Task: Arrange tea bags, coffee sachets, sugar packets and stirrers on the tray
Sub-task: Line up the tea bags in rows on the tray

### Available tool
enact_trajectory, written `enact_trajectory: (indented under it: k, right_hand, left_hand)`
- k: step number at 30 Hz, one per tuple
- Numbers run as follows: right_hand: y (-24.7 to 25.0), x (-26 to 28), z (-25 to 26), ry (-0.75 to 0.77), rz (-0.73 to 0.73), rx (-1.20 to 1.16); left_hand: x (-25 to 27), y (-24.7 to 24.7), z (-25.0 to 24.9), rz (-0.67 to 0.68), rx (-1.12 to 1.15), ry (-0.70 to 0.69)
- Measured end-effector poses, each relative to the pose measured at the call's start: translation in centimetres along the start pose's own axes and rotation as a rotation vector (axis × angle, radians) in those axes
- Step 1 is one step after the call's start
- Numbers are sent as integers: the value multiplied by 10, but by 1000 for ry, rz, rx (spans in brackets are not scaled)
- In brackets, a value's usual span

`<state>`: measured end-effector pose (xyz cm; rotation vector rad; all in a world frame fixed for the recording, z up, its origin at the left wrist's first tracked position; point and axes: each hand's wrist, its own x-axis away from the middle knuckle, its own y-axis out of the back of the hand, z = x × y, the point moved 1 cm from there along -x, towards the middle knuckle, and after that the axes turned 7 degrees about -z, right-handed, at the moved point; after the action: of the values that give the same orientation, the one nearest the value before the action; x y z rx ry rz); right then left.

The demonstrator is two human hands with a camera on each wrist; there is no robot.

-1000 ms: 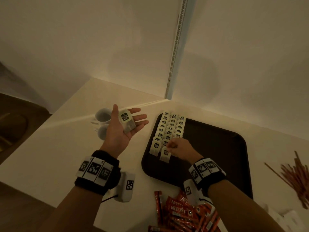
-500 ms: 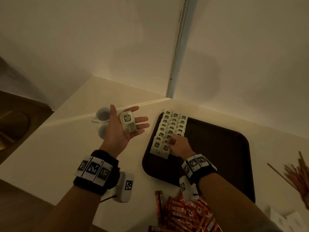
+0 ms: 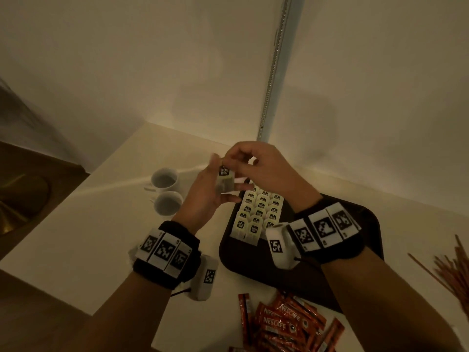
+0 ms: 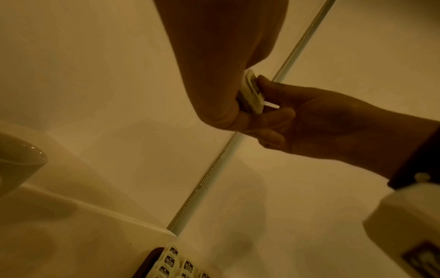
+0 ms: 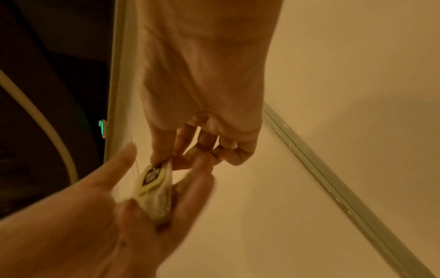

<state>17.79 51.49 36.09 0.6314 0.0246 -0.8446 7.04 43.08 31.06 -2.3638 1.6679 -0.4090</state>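
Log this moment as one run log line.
stage: tea bags | right hand pinches tea bag lying on open left hand | tray: tea bag rows started

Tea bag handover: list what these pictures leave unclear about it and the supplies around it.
- Tea bag: how many the left hand carries; head view, right hand overlaps, motion blur.
- Tray: right half; head view, right forearm covers it.
- Coffee sachets: count; bottom edge cuts the pile.
- Stirrers: cut off by the right edge.
- Sugar packets: none made out in any view.
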Motion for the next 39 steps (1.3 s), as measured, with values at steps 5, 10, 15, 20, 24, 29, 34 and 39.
enact_trajectory:
  k: [5, 10, 15, 20, 24, 29, 34, 39]
  right_hand:
    - [25, -8, 35, 131, -33, 83]
    - [39, -10, 61, 189, -59, 154]
    - [43, -9, 69, 184, -56, 184]
    - [40, -7, 69, 163, -46, 201]
    - [40, -5, 68, 150, -49, 201]
    - [41, -5, 70, 167, -42, 206]
    - [41, -6, 73, 188, -25, 243]
    - [44, -8, 78, 176, -47, 255]
  left_hand:
    - [5, -4, -5, -57, -7, -176]
    - [8, -15, -15, -13, 87, -225]
    - [12, -22, -21, 35, 95, -236]
    - [14, -23, -19, 38, 99, -220]
    - [14, -22, -21, 39, 124, -225]
    - [13, -20, -22, 36, 109, -249]
    - [12, -22, -19, 55, 97, -268]
    - [12, -24, -18, 83, 104, -260]
